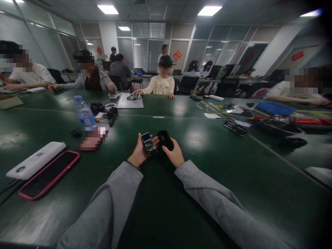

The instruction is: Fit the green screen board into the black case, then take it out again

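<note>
Cradling a board (148,144), the left fingers (156,139) sit near the right fingers (174,142), which grip a case (163,137); a careless tilt could spill the board.

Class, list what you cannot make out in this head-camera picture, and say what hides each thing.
Head view: the back of the circuit board, turned away against the left hand.
Head view: most fingers of the right hand, behind the black case.
Head view: any small print on the bottle, too small and blurred.
Head view: the far end of the black cable, cut off by the left edge.
</note>
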Tool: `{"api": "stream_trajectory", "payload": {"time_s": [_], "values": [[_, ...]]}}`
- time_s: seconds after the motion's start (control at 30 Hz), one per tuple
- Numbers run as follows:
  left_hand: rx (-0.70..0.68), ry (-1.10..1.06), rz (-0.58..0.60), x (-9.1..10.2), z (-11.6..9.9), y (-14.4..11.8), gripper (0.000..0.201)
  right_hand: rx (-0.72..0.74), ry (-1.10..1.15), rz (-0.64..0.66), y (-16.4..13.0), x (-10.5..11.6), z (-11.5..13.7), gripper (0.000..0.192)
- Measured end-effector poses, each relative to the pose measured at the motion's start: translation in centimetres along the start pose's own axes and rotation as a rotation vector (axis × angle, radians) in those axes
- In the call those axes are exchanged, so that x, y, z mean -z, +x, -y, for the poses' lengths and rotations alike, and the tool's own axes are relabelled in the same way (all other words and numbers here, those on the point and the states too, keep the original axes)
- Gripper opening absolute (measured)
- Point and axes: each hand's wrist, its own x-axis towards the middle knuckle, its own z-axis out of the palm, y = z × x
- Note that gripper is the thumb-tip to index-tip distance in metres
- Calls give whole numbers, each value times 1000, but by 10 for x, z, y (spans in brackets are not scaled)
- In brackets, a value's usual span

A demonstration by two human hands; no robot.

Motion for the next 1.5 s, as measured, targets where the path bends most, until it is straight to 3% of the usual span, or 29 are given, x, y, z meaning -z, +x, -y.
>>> {"api": "stream_trajectory", "payload": {"time_s": [0.2,0.37,0.93,1.2,1.5], "values": [[2,3,-6,1,0,0,58,119,-53,-44,-5,5,20,60],[73,74,-37,-2,1,-3,57,207,-52,39,-8,4,28,61],[67,77,-35,0,-2,-5,61,219,-32,57,-9,3,26,57],[23,23,6,4,-3,-4,56,303,-169,14,-12,3,31,59],[-78,-107,23,9,-4,1,53,258,-233,-22,-8,1,19,58]]}}
